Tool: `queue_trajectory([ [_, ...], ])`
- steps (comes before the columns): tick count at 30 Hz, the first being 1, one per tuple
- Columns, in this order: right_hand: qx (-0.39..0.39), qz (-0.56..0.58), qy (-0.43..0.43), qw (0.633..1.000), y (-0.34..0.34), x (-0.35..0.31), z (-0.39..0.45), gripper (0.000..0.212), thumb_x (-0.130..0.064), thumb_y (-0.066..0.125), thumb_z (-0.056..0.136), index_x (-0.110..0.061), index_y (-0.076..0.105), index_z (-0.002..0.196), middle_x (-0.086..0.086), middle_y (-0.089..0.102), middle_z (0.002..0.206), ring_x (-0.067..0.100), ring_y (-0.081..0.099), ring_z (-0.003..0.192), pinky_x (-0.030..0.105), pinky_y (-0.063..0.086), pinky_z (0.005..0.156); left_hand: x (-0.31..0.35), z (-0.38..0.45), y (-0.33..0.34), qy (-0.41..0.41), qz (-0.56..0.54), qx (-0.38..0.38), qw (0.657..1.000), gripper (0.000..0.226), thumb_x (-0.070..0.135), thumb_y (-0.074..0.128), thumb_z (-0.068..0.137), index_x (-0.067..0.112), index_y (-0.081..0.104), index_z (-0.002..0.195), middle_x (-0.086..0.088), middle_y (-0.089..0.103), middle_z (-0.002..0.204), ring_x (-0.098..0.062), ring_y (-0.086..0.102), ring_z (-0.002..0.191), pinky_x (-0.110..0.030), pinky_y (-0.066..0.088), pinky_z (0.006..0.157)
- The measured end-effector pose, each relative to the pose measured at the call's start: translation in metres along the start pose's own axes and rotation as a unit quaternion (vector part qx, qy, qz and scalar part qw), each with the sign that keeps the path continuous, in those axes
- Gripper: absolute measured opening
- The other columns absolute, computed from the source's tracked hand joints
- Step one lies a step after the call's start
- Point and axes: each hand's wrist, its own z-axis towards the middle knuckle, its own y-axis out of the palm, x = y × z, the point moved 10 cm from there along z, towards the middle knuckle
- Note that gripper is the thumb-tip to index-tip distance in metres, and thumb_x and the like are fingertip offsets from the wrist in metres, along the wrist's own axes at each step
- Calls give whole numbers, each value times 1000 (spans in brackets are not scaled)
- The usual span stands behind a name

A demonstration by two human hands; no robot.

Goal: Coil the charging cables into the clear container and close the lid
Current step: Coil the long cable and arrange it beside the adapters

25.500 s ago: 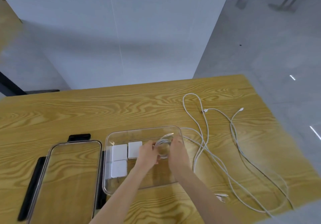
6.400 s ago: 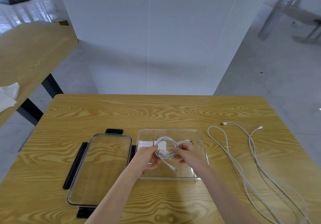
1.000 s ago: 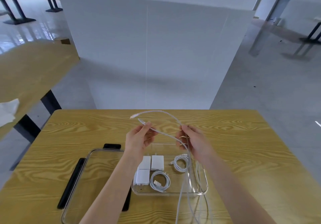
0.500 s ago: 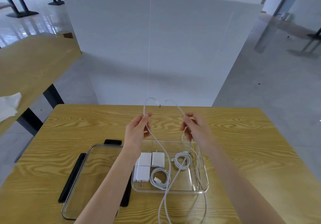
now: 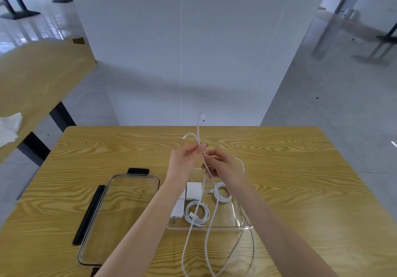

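Note:
I hold a long white charging cable (image 5: 207,225) above the clear container (image 5: 240,225). My left hand (image 5: 187,158) pinches both cable ends together, so the two connector tips stick up above my fingers. My right hand (image 5: 223,167) grips the doubled strands just below. The rest of the cable hangs in loops over the container's front edge and the table. Inside the container lie two coiled white cables (image 5: 197,214) (image 5: 222,194) and white charger blocks (image 5: 193,190). The clear lid (image 5: 120,216) with black clips lies flat to the left of the container.
The wooden table (image 5: 300,180) carries everything. A white partition wall (image 5: 193,51) stands behind its far edge. A second wooden table (image 5: 32,77) with white tissue on it is off to the left.
My hands have come together from a hand's width apart. Both cable ends, held one in each hand, are now pinched in my left hand, and my right hand has moved down onto the strands.

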Motion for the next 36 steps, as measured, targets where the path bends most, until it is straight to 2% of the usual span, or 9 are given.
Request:
queue_trajectory([
  [4, -40, -10, -13, 999, 12, -5, -4, 14, -14, 54, 92, -5, 64, 97, 4, 61, 63, 14, 52, 49, 23, 46, 50, -6, 0, 5, -14, 11, 11, 1000, 13, 24, 63, 85, 18, 74, 90, -7, 68, 81, -11, 59, 69, -3, 45, 55],
  [9, -70, 47, 13, 996, 13, -1, -11, 21, -19, 48, 96, -10, 67, 93, 6, 58, 58, 13, 38, 37, 20, 26, 36, -7, 1, 11, 0, 18, -23, 1000, 14, 20, 64, 85, 14, 74, 76, -9, 65, 64, -17, 56, 54, -38, 51, 72],
  [15, -7, -127, -43, 991, -32, -14, -10, 22, -29, 56, 91, -27, 73, 78, -6, 61, 59, 4, 37, 41, 16, 27, 42, -9, 3, -1, 8, 72, 5, 997, 20, 22, 60, 87, 9, 74, 92, -3, 74, 82, -16, 70, 79, -30, 55, 80],
  [24, 112, -307, -15, 945, -132, 39, 16, 34, -26, 45, 97, -5, 65, 80, -4, 33, 52, 12, 28, 47, 26, 21, 48, -14, -2, 2, -26, 67, -48, 996, 24, 11, 46, 95, 8, 62, 112, -6, 70, 95, -11, 57, 46, -19, 40, 39],
  [28, 96, -372, 0, 923, -135, 83, 15, 26, -10, 46, 96, -31, 58, 87, -3, 44, 52, 10, 30, 45, 17, 21, 43, -16, -7, 13, -17, 73, -81, 994, 33, 10, 37, 97, 22, 52, 123, -3, 70, 85, -9, 46, 44, -18, 39, 43],
  [31, 107, -411, 52, 904, -147, 101, 18, 26, 3, 43, 89, -6, 67, 82, 6, 44, 59, 13, 30, 48, 19, 20, 44, -18, -9, 17, -28, 75, -99, 992, 39, 8, 35, 98, 35, 39, 126, -1, 70, 84, -8, 44, 44, -16, 35, 42],
  [33, 122, -435, 90, 888, -151, 97, 23, 19, 7, 41, 84, 0, 57, 77, 9, 48, 72, 19, 40, 61, 23, 28, 51, -20, -10, 20, -41, 76, -116, 989, 28, 10, 34, 98, 22, 44, 121, -2, 70, 88, -8, 45, 45, -15, 34, 41],
  [35, 116, -463, 63, 876, -139, 74, 27, 35, 2, 39, 86, -7, 54, 117, 13, 54, 115, 28, 49, 107, 30, 42, 85, -20, -12, 24, -47, 67, -133, 988, 25, 9, 33, 98, 8, 50, 117, -4, 70, 90, -9, 47, 48, -16, 33, 42],
  [36, 118, -474, 24, 872, -128, 55, 26, 47, 0, 39, 88, -7, 42, 135, 12, 46, 136, 29, 37, 128, 35, 34, 104, -19, -13, 25, -51, 51, -137, 988, 24, 7, 33, 98, 5, 51, 115, -5, 70, 90, -10, 49, 50, -17, 35, 44],
])
